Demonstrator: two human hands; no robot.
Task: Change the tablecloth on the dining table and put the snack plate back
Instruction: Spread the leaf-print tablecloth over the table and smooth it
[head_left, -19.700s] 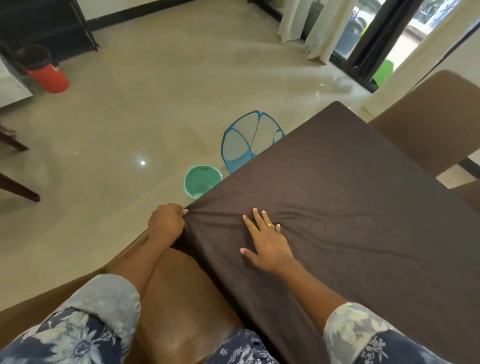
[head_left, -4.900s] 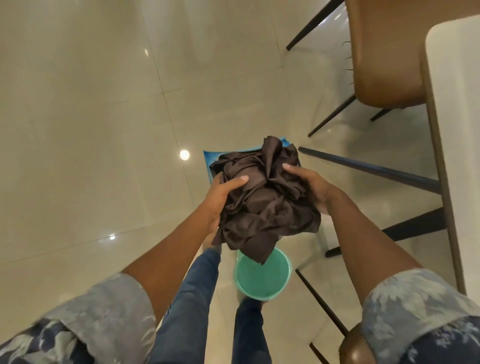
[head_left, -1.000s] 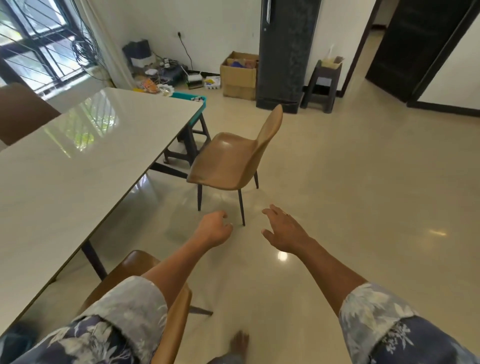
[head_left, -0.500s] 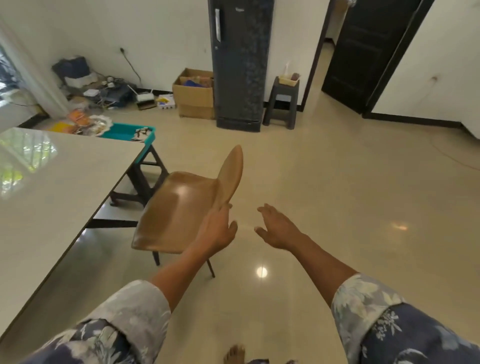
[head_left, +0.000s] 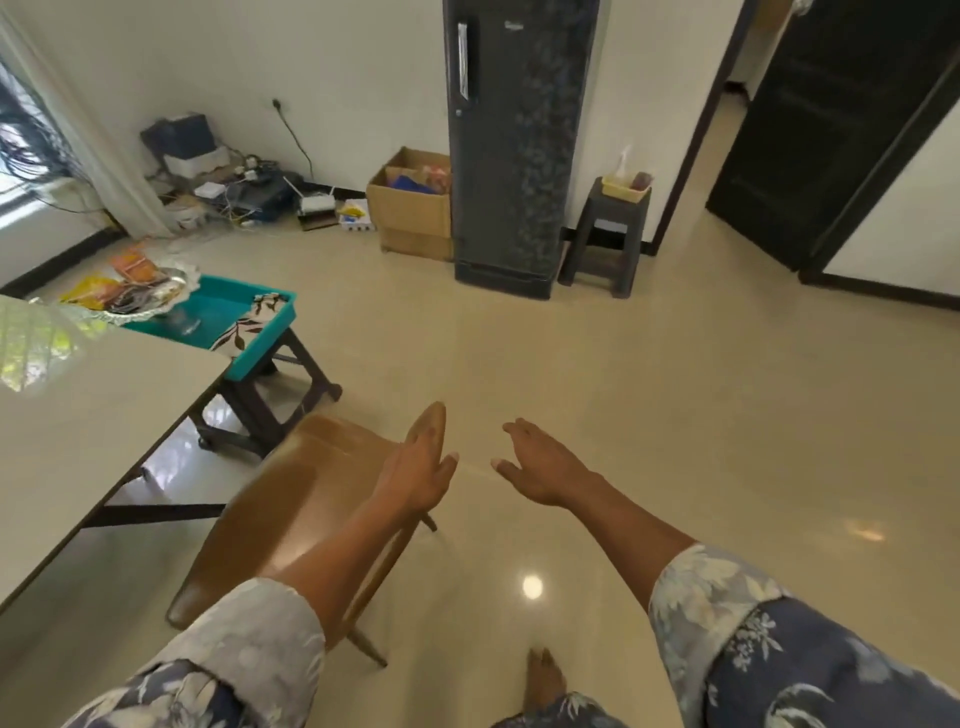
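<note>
Glossy beige floor (head_left: 675, 415), bare foot (head_left: 540, 675) at 6 o'clock. Both hands released, fingers loose, holding nothing: left hand (head_left: 415, 478) in front of brown chair (head_left: 291, 509) backrest top, contact unclear; right hand (head_left: 540, 467) just beside it, over floor. Pale glossy surface (head_left: 78, 415) at 9 o'clock. Beyond its end, 10 o'clock, teal tray (head_left: 223, 306) on dark stool (head_left: 270, 395): folded leaf-print cloth (head_left: 249, 319) at tray's right, silver snack plate (head_left: 145, 291) with packets at its left. Far wall, 12 o'clock: dark fridge (head_left: 519, 140), cardboard box (head_left: 410, 218) just left of it
</note>
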